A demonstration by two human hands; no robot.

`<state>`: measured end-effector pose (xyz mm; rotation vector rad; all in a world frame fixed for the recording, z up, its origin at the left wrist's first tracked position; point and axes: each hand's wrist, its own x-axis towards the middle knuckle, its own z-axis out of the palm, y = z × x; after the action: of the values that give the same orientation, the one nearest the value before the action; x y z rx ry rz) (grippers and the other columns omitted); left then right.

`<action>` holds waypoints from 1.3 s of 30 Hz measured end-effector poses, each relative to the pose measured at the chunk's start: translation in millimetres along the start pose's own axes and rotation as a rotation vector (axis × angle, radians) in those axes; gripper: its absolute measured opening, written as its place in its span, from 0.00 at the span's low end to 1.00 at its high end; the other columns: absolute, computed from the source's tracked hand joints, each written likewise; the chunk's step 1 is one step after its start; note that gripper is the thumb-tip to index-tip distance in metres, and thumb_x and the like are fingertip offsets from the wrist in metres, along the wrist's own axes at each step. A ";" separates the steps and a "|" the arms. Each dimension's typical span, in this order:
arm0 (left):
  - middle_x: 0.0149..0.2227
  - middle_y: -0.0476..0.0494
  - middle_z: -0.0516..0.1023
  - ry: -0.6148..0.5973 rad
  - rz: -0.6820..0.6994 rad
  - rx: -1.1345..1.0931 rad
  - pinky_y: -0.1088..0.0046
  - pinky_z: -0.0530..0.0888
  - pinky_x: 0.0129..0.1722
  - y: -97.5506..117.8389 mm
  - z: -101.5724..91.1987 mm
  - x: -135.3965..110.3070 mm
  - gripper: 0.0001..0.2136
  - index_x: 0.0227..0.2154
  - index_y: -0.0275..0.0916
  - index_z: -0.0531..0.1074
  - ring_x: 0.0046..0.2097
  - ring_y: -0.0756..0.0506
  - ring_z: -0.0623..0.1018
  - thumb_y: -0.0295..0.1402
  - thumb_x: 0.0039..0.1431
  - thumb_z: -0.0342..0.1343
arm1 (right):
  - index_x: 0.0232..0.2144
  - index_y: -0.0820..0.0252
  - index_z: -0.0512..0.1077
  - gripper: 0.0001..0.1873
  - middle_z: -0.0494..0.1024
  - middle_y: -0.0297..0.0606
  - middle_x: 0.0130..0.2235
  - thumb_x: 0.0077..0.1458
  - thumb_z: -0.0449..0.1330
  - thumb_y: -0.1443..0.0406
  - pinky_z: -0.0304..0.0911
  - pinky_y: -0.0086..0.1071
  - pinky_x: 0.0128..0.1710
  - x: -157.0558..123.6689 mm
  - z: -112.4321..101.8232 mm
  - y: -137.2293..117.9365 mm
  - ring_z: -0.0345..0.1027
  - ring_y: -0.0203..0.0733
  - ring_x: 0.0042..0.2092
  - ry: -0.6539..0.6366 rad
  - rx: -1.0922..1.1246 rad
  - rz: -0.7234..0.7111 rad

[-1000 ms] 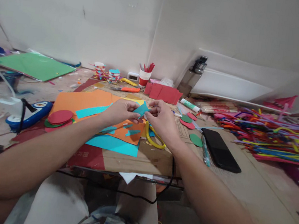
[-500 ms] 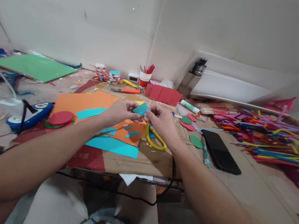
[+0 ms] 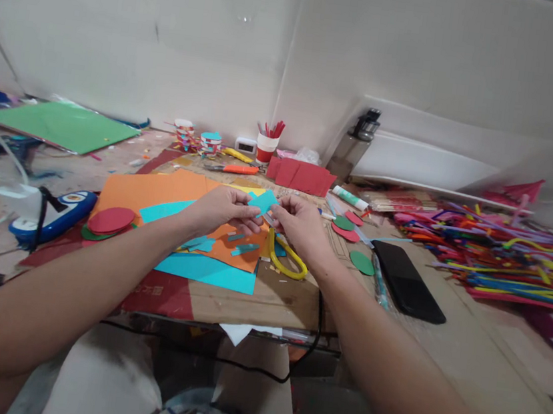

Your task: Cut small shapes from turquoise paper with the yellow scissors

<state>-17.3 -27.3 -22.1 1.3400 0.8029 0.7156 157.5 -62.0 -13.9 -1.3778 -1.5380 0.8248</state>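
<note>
Above the middle of the table, my left hand (image 3: 236,209) pinches a small blue paper piece (image 3: 264,201) between thumb and fingers. My right hand (image 3: 295,219) is closed at the right edge of that same piece, and a small pale sliver shows by its fingertips. Under my hands lie several small blue paper strips (image 3: 245,249) on an orange paper sheet (image 3: 232,262). A larger blue sheet (image 3: 208,272) sticks out beneath it. Just below my right hand rest yellow-handled scissors (image 3: 294,267), their blades partly hidden.
Red and green paper circles (image 3: 111,220) lie left, beside a blue-and-white device (image 3: 66,215). A black phone (image 3: 406,280) and colourful pipe cleaners (image 3: 517,257) are right. Behind stand a paper cup of red sticks (image 3: 266,149), red paper cards (image 3: 300,175), an orange cutter (image 3: 238,169) and a bottle (image 3: 357,146).
The small blue paper piece has tilted and now looks brighter between my hands. Both hands stay in nearly the same place. At the far right edge, part of another person's hand has appeared.
</note>
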 end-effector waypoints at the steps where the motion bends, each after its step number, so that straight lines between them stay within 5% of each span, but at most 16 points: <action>1: 0.27 0.42 0.81 0.003 0.001 0.008 0.74 0.77 0.32 0.2 0.2 -0.2 0.10 0.27 0.32 0.75 0.28 0.49 0.79 0.35 0.48 0.65 | 0.22 0.59 0.65 0.06 0.69 0.30 0.21 0.49 0.57 0.66 0.55 0.26 0.24 0.2 0.1 1.0 0.60 0.31 0.23 0.001 -0.003 -0.005; 13: 0.26 0.41 0.80 0.022 0.003 -0.037 0.74 0.76 0.29 3.6 -4.3 -1.0 0.10 0.25 0.31 0.75 0.26 0.50 0.78 0.34 0.45 0.68 | 0.29 0.61 0.71 0.17 0.71 0.34 0.27 0.52 0.59 0.53 0.60 0.27 0.25 8.3 -5.1 6.8 0.64 0.32 0.25 -0.047 0.410 0.117; 21: 0.24 0.41 0.79 0.001 0.029 -0.036 0.76 0.74 0.28 3.8 -5.2 -0.7 0.10 0.24 0.32 0.75 0.25 0.50 0.77 0.34 0.44 0.67 | 0.26 0.59 0.67 0.19 0.69 0.32 0.25 0.50 0.61 0.49 0.60 0.28 0.27 5.5 -3.1 6.2 0.63 0.32 0.26 -0.094 0.407 0.022; 27: 0.25 0.42 0.79 -0.013 0.072 0.156 0.72 0.73 0.29 0.4 -6.7 0.5 0.09 0.25 0.33 0.75 0.25 0.49 0.77 0.35 0.49 0.63 | 0.24 0.59 0.67 0.10 0.68 0.30 0.23 0.50 0.60 0.59 0.56 0.29 0.28 0.0 -3.5 0.0 0.60 0.33 0.26 -0.066 0.066 -0.082; 31: 0.23 0.46 0.77 0.092 0.171 0.219 0.74 0.70 0.28 -0.6 -6.2 0.4 0.08 0.25 0.34 0.74 0.25 0.51 0.74 0.35 0.50 0.62 | 0.20 0.59 0.62 0.12 0.64 0.28 0.20 0.50 0.59 0.63 0.52 0.29 0.25 -1.0 -2.0 0.5 0.55 0.31 0.24 -0.029 -0.072 -0.107; 39: 0.27 0.50 0.75 0.130 0.344 0.021 0.75 0.67 0.31 -5.5 -2.1 3.3 0.08 0.30 0.36 0.76 0.28 0.53 0.70 0.33 0.46 0.65 | 0.23 0.59 0.64 0.11 0.67 0.29 0.21 0.49 0.60 0.60 0.56 0.28 0.26 -0.3 9.8 6.1 0.60 0.31 0.24 0.004 0.284 -0.017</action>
<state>-17.3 -24.0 -27.9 1.4794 0.6895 1.0755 150.9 -60.5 -23.2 -1.1562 -1.3673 0.9874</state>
